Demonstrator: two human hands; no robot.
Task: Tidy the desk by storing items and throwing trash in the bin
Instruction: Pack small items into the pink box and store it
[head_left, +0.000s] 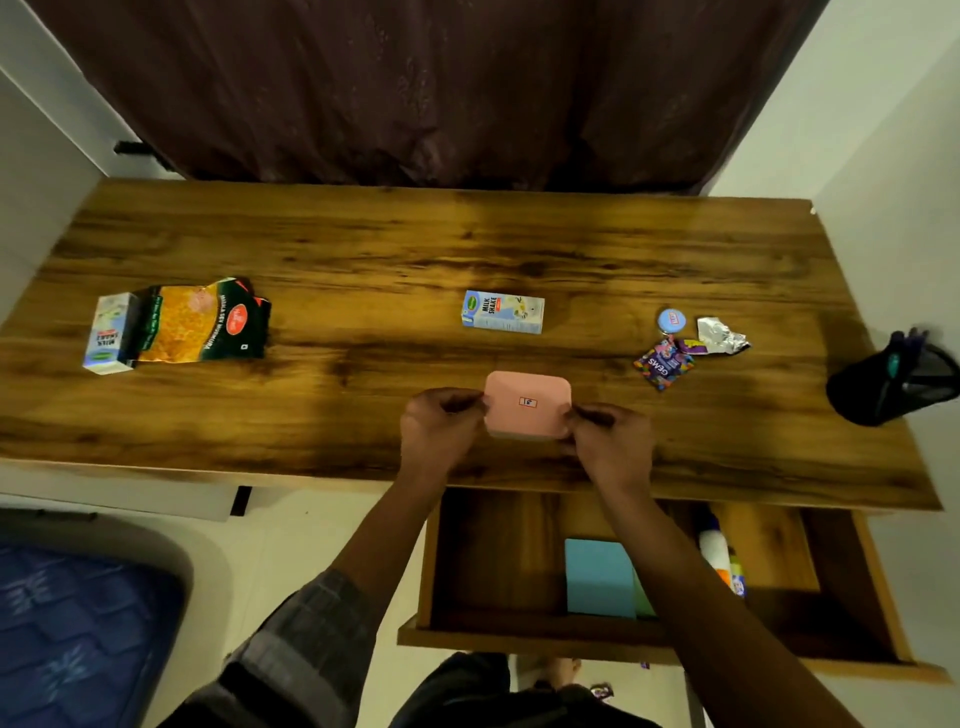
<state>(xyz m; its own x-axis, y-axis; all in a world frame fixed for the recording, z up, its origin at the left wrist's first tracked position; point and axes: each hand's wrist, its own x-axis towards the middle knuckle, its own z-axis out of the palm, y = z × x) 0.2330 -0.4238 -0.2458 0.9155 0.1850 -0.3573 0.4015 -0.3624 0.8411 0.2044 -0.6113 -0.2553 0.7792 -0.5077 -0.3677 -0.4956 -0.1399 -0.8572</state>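
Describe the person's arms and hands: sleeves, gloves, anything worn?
Both hands are bare: left hand, right hand. No gloves, rings or watch show. The left arm has a grey checked sleeve rolled up near the elbow. The right forearm is bare as far as the frame shows; no sleeve visible there.

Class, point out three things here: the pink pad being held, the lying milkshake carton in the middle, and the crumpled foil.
pink pad (527, 402), head view, top face.
milkshake carton (503, 312), head view, printed side.
crumpled foil (721, 335), head view, middle.
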